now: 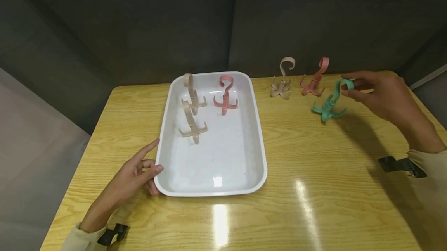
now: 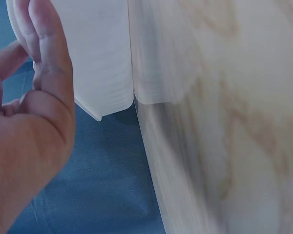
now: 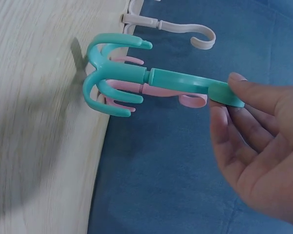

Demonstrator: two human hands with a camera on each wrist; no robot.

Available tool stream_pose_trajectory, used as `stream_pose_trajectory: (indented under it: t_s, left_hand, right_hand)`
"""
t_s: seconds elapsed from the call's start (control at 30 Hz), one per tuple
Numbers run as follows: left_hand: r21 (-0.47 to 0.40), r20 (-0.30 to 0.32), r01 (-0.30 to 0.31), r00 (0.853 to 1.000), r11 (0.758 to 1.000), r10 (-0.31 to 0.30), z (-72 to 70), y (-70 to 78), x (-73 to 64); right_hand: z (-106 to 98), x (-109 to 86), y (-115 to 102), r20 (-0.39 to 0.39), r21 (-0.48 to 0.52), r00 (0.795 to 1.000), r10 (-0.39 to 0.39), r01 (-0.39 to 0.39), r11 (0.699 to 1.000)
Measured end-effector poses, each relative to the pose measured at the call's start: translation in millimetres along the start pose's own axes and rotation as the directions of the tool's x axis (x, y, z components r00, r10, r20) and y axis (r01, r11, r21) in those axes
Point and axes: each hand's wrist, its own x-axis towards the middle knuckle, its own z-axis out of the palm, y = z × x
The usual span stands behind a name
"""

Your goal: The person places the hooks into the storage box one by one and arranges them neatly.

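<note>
Clamped in right hand [image 1: 387, 92], at three o'clock in the head view: green hook [image 1: 327, 108], taken by the curled top alone, between thumb and fingertips. Probably gripped there for the broad, flat band, easy to pinch, and to leave all four prongs unobstructed. Tilted, with pronged foot toward seven o'clock and curl toward one. Over the worktop [image 1: 297, 142]; whether touching it, cannot tell. Close by, at eleven o'clock from green hook: loose pink hook [image 1: 315, 80], on its prongs, curl leaning to one o'clock. Farther off, at ten: loose beige hook [image 1: 281, 88], likewise on its prongs, curl uppermost. Perhaps stood so for the steadiness of a splayed foot and a curl ready to grasp. Well apart, toward nine o'clock: white tray [image 1: 257, 134], flat on the worktop, lengthwise away from the person. Inside, from tray centre: pink tray hook [image 1: 225, 101] at one o'clock, far beige hook [image 1: 191, 88] at eleven, near beige hook [image 1: 194, 130] at ten. All on their prongs, curls upward, seemingly to keep each top within easy reach. At the tray's eight o'clock, left hand [image 1: 130, 175]: clamped on the rim, with thumb over the top and fingers at the outer wall, presumably against sliding.
</note>
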Motion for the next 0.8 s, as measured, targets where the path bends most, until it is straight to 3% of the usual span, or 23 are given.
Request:
stream_pose_trajectory:
  t_s: [0.57,0.8]
  left_hand:
    - [-0.006,0.002,0.002,1.000,1.000,-0.002,-0.2,-0.1,0.3]
    - [-0.014,0.007,-0.006,1.000,1.000,0.006,-0.5,-1.0,0.4]
  right_hand:
    - [-3.0,-2.3,-28.0,-0.078,0.058,0.997,0.019,-0.014,0.998]
    - [-3.9,-1.8,-44.2,-0.129,0.074,0.991,-0.044,0.053,0.996]
